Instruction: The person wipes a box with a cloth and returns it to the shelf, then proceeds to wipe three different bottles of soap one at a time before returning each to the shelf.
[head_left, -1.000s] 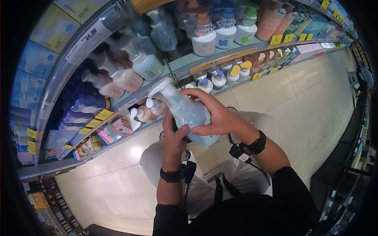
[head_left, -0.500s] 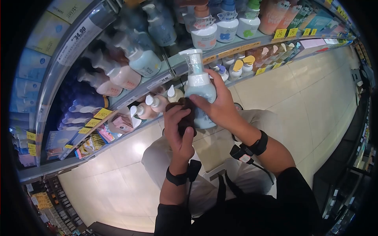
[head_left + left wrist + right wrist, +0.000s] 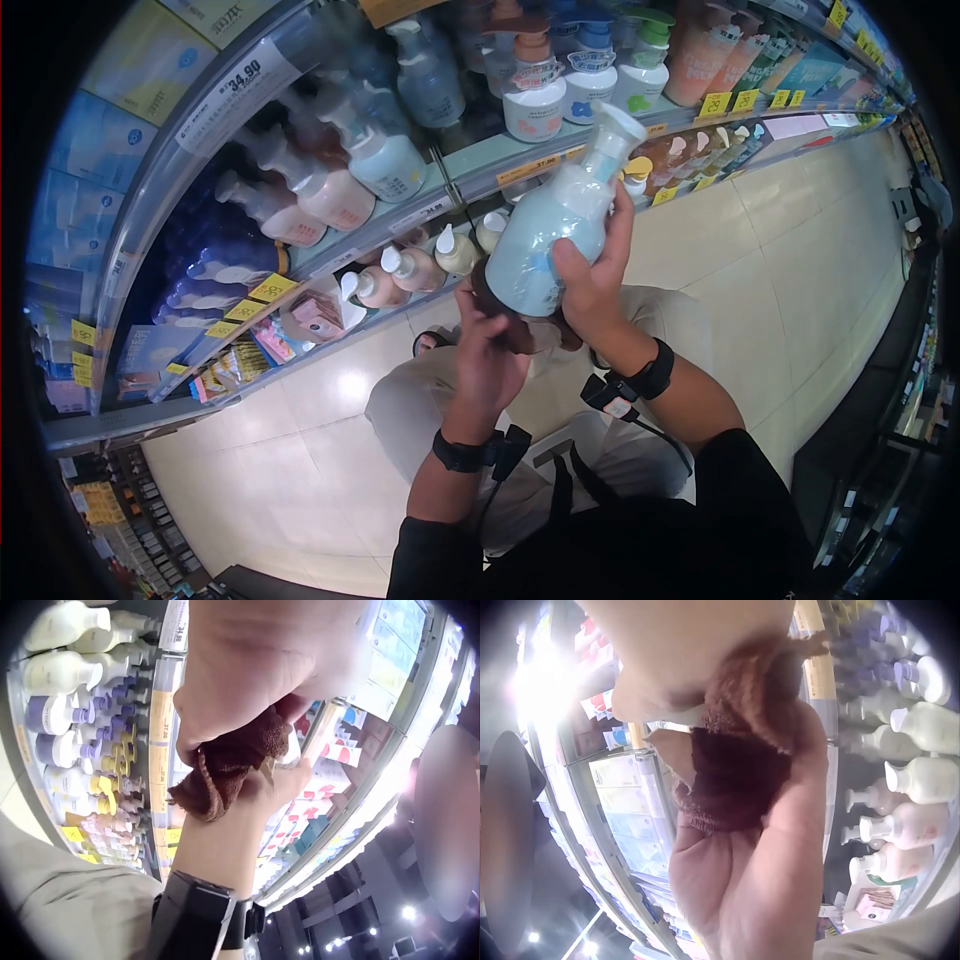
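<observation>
A pale blue pump bottle (image 3: 545, 240) in clear wrap is held up before the shelf, its white pump leaning to the upper right. My right hand (image 3: 598, 290) grips its side, thumb across the front. Under the base, my left hand (image 3: 490, 362) holds a brown cloth (image 3: 487, 287) against the bottle. In the left wrist view, the bunched cloth (image 3: 225, 769) shows between the two hands. The right wrist view has the cloth (image 3: 739, 780) lying over the left palm and fingers (image 3: 795, 825); the bottle is mostly hidden there.
Shelves beyond the hands carry pump bottles (image 3: 375, 160), with white ones (image 3: 533, 105) further right. Lower down stand small pump bottles (image 3: 413, 268) close to the left hand. The shelf edge (image 3: 400, 215) runs just behind the held bottle. Bent knees (image 3: 410, 400) are below, over a tiled floor (image 3: 300, 480).
The bottle has swung from leaning left, through upright, to leaning right. My left hand with the brown cloth has moved from the bottle's side to beneath its base.
</observation>
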The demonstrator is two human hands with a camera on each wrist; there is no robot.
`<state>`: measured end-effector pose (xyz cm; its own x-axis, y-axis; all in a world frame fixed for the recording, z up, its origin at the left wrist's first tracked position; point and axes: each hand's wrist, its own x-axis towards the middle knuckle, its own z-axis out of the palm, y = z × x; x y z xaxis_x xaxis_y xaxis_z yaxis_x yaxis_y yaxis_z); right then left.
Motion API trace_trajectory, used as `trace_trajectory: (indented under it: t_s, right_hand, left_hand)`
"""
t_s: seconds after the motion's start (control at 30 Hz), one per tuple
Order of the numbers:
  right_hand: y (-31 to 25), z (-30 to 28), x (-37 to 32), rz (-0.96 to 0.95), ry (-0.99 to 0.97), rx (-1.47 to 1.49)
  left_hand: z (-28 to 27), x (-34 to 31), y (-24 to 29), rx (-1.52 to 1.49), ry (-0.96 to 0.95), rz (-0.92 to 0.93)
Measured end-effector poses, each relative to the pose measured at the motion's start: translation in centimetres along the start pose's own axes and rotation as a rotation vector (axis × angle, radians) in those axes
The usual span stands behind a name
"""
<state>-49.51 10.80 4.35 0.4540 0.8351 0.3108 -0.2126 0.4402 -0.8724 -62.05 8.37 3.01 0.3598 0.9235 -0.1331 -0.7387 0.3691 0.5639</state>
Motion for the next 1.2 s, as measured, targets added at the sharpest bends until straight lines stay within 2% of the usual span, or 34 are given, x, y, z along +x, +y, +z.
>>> trace_trajectory:
  t_s: [0.07, 0.13, 0.2, 0.27, 0.3, 0.4, 0.5, 0.53, 0.63, 0.67, 0.77, 0.8, 0.9, 0.93, 1.03, 1.13, 1.2]
  right_hand:
    - [-0.4, 0.2, 0.0, -0.027, 0.024, -0.076]
    - [-0.3, -0.1, 0.2, 0.010, 0.040, -0.102]
    - [-0.6, 0.0, 0.8, 0.155, 0.002, 0.178]
    - [-1.5, -0.7, 1.9, 0.298, -0.116, 0.433]
    - [-1.3, -1.3, 2.5, 0.309, -0.170, 0.466]
    - [-0.4, -2.2, 3.3, 0.377, -0.272, 0.549]
    - [0.6, -1.6, 2.5, 0.435, -0.231, 0.650]
    - [0.3, -1.1, 2.0, 0.460, -0.224, 0.693]
    - [1.7, -0.3, 0.7, 0.325, -0.333, 0.542]
    - [1.7, 0.1, 0.2, 0.243, -0.296, 0.472]
    - [2.2, 0.5, 0.8, 0.174, -0.133, 0.259]
    - [1.7, 1.0, 1.2, 0.202, -0.004, 0.278]
    - [1.9, 0.5, 2.3, 0.216, 0.087, 0.217]
    - [1.9, 0.5, 2.3, 0.279, 0.080, 0.247]
    - [1.7, 0.4, 1.5, 0.476, 0.010, 0.404]
    - [1.4, 0.9, 0.7, 0.447, -0.087, 0.608]
    - [2.0, 0.7, 1.2, 0.439, -0.042, 0.578]
  left_hand:
    - [-0.2, -0.6, -0.2, 0.054, -0.085, -0.025]
    - [-0.4, -0.8, -0.8, 0.253, -0.095, 0.070]
    - [-0.6, -1.1, -0.7, 0.469, -0.084, 0.159]
    - [-1.6, -0.3, -0.9, 0.607, -0.031, 0.387]
    - [-1.9, 0.2, -1.0, 0.674, -0.002, 0.499]
    - [-2.8, 0.8, 1.0, 0.732, -0.095, 0.587]
    - [-2.5, 0.9, 1.1, 0.657, 0.098, 0.529]
    - [-1.0, 0.6, 1.3, 0.544, 0.276, 0.397]
    - [-0.3, 1.0, 1.6, 0.036, 0.346, 0.224]
    - [-0.9, 1.2, 1.3, -0.017, 0.343, 0.187]
    - [-1.0, 1.4, 0.5, -0.141, 0.370, 0.175]
    - [-0.5, 1.1, 0.6, -0.173, 0.293, 0.194]
    - [-0.4, 1.1, 0.6, 0.121, 0.234, 0.350]
    - [-0.4, 1.2, 0.6, 0.223, 0.287, 0.371]
    - [-0.5, 1.9, 1.8, 0.183, 0.281, 0.469]
    - [-1.5, 2.2, 2.3, 0.105, 0.342, 0.437]
    - [-0.9, 2.4, 1.8, 0.071, 0.365, 0.375]
